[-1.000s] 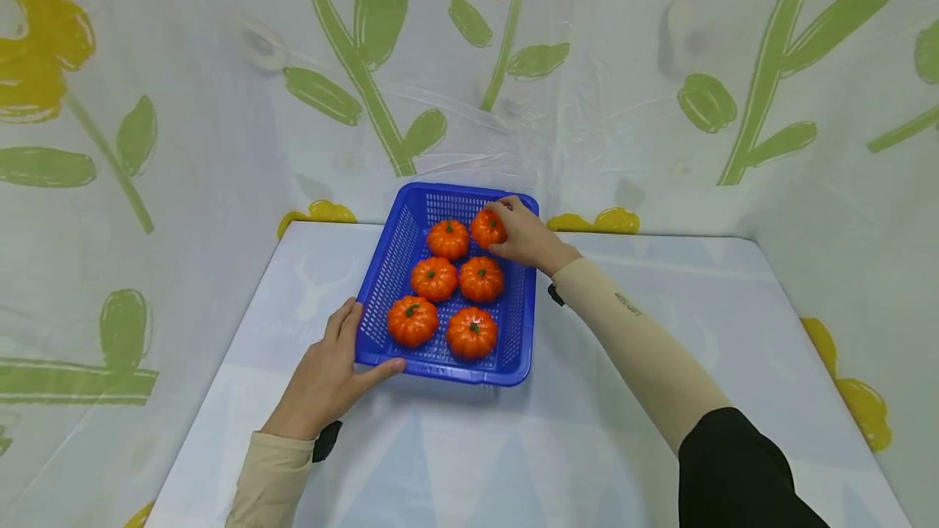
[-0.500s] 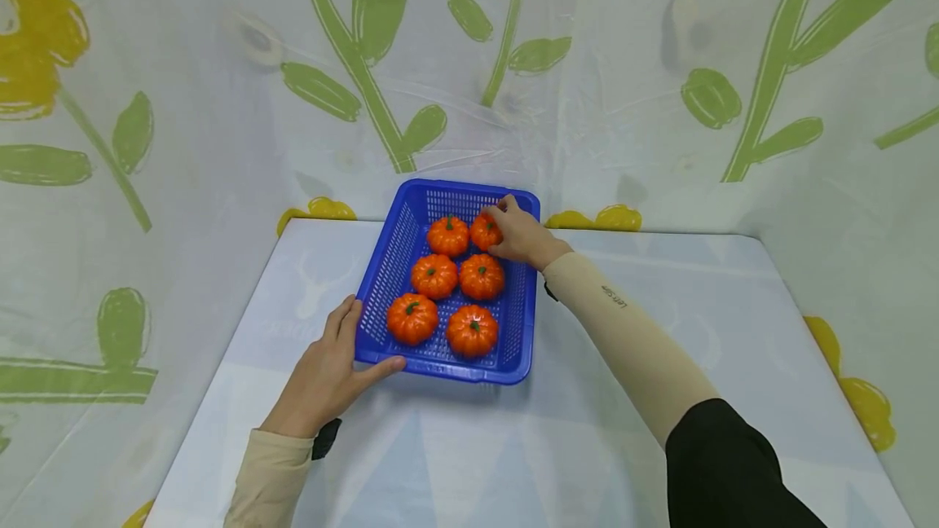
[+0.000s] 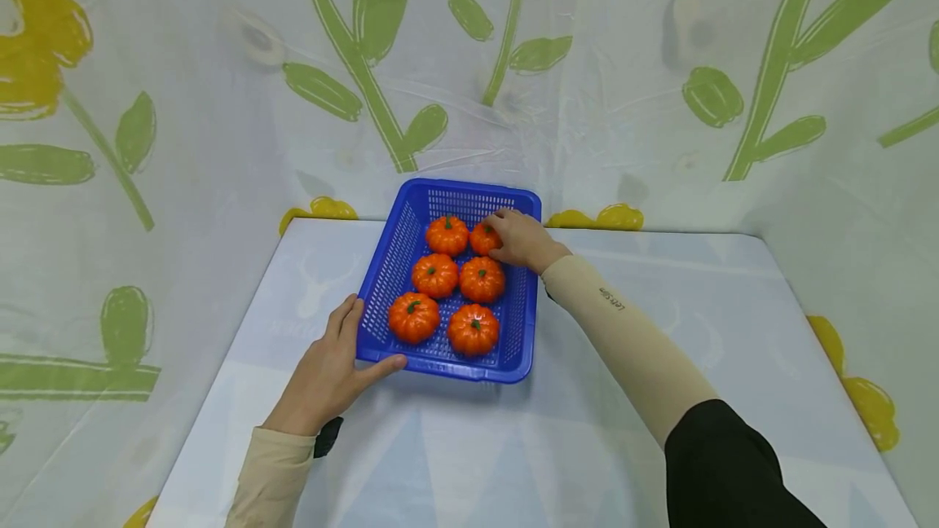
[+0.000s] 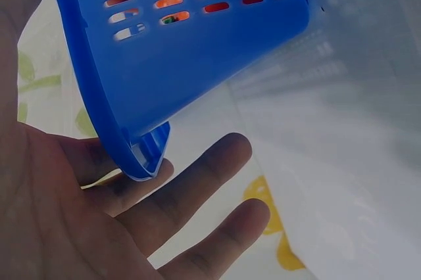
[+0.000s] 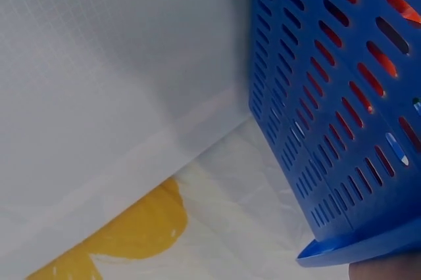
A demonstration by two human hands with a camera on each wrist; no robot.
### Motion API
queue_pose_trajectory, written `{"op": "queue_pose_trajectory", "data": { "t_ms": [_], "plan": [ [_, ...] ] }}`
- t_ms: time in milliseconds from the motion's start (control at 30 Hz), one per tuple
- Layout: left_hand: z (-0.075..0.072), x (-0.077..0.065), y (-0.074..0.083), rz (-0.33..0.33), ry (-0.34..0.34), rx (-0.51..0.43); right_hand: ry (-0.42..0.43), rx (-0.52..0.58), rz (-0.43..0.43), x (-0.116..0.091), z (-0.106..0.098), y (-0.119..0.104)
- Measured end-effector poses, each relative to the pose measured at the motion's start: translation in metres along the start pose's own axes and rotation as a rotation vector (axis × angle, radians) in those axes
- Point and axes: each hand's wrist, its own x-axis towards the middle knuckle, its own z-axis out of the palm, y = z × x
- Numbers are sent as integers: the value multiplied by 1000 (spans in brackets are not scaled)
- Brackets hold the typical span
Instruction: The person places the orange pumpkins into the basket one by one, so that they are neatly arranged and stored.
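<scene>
A blue plastic basket (image 3: 522, 324) with slotted walls holds several small orange pumpkins with green stems. My right hand (image 3: 524, 239) reaches over its far right part and holds one pumpkin (image 3: 482, 239) between fingers and thumb; the fingers hide part of it. Another pumpkin (image 3: 447, 235) lies right beside it on the left. My left hand (image 3: 323, 377) rests at the near left corner, thumb along the near rim, fingers up the left side. From the left wrist, the fingers (image 4: 191, 194) look extended and spread under the basket rim (image 4: 99, 106).
The basket stands on a pale patterned table (image 3: 587, 438), near its back edge. Behind and beside the table hangs a white cloth (image 3: 616, 39) printed with green leaves and yellow flowers. Right of the basket, the right forearm (image 3: 623, 324) crosses over the table.
The right hand and its pumpkin have come slightly down and toward the near side, and the raised fingers now lie lower over it. The left hand and the basket stay put.
</scene>
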Motion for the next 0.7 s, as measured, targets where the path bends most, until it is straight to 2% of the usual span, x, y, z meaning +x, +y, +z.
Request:
{"op": "queue_pose_trajectory", "data": {
  "t_ms": [167, 433, 567, 700],
  "plan": [
    [1, 0, 1, -9, -5, 4, 0, 6, -6, -3, 0, 1],
    [1, 0, 1, -13, -1, 2, 48, 86, -35, -9, -2, 3],
    [1, -1, 1, -14, -3, -7, 143, 190, -87, -13, 2, 7],
    [1, -1, 2, -20, -6, -5, 307, 256, -122, -23, 5, 14]
  ]
}}
